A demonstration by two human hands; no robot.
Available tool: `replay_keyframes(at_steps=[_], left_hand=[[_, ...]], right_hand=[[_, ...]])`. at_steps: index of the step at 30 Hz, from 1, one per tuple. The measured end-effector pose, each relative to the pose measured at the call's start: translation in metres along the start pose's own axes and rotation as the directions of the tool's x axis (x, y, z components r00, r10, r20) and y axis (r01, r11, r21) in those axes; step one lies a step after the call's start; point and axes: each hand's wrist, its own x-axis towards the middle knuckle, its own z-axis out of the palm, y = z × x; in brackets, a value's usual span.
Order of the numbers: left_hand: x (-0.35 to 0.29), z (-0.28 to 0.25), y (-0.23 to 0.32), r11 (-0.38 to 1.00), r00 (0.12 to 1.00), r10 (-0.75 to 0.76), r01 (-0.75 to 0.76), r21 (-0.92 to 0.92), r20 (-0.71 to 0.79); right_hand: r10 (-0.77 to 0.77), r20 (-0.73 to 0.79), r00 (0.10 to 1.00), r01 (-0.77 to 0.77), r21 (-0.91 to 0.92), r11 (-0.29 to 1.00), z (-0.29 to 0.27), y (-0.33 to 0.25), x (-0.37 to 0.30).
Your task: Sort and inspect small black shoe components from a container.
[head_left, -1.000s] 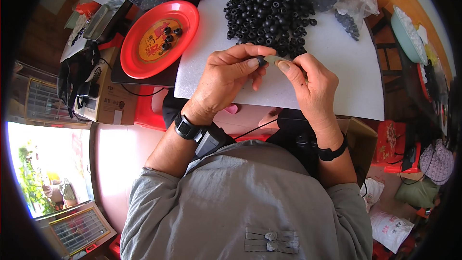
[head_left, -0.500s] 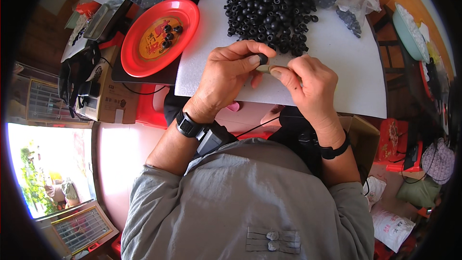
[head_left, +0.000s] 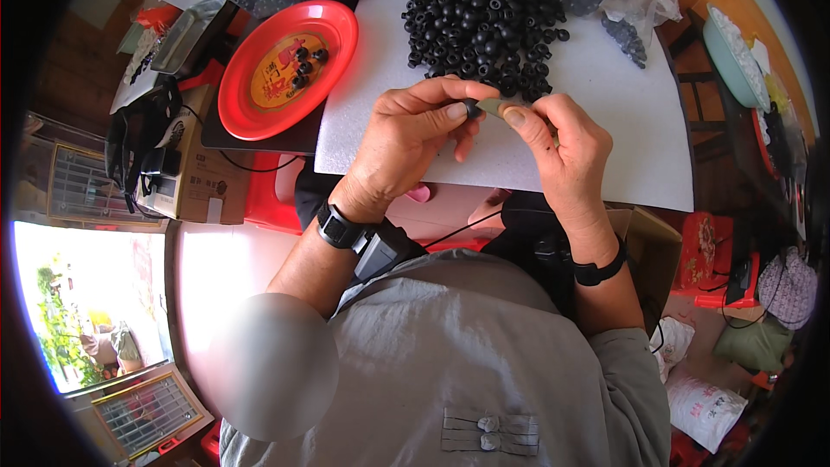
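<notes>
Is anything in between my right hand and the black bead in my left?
Only the flat olive-green tool pinched in your right hand. Its tip reaches the black bead in your left hand; nothing else visible stands between.

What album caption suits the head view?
Left fingers pinch a black bead, right fingers hold a thin greenish piece beside it, near a heap of black beads.

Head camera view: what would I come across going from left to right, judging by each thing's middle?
Metal tray, red plate, left hand, black bead, flat greenish piece, right hand, pale green bowl.
</notes>
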Motion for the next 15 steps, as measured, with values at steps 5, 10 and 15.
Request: replay_keyframes(at_steps=[5,10,15], left_hand=[[0.001,-0.003,-0.002,1.000,1.000,0.007,-0.007,-0.023,0.006],[-0.002,0.002,0.004,0.999,0.999,-0.021,0.020,-0.027,-0.033],[-0.015,-0.010,0.033,0.810,0.916,0.357,-0.207,0.548,-0.183]], right_hand=[[-0.062,0.007,0.998,0.062,-0.036,0.997,0.002,-0.001,0.000],[-0.064,-0.004,0.998,0.064,0.087,0.994,-0.001,0.001,-0.005],[0.007,-0.102,0.995,0.011,0.176,0.984,-0.004,0.004,-0.008]])
